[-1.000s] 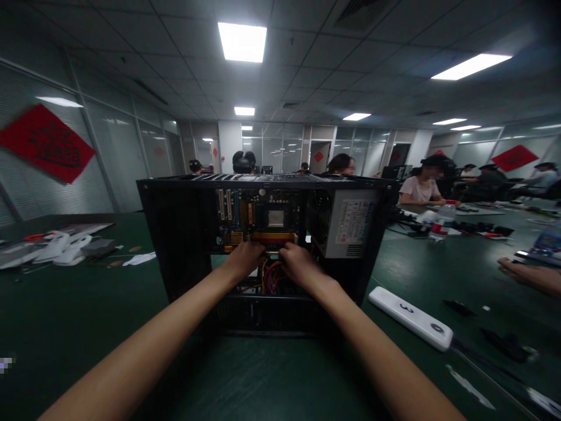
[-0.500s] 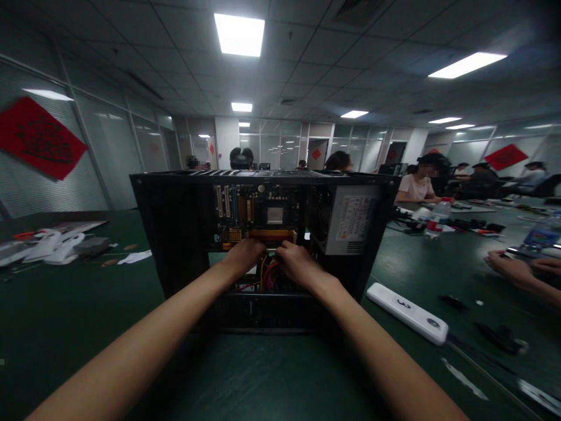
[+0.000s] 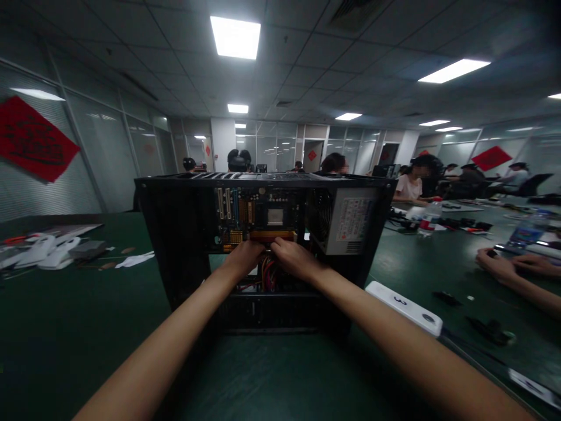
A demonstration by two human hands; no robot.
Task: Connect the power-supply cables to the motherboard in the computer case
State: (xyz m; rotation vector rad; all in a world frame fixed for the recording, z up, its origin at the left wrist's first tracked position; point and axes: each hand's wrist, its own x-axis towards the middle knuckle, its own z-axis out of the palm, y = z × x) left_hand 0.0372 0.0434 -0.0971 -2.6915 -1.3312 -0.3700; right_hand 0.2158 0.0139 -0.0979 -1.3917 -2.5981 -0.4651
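Note:
An open black computer case stands on the green table, its inside facing me. Within it are a motherboard with a square silver chip, and a power supply with a fan at the right. My left hand and my right hand meet near the board's lower edge, just below the yellow-and-red memory slots. Their fingers are bent and pressed together; whatever they pinch is hidden. Bundled coloured wires hang directly beneath my fingers.
Right of the case lies a white power strip, with small black parts beyond it. A water bottle stands farther back. Another person's hands are at the right edge. White items and paper lie left.
My right hand has shifted slightly left, closer to my left hand. Both hands stay at the board's lower edge. The camera view has turned a little to the right.

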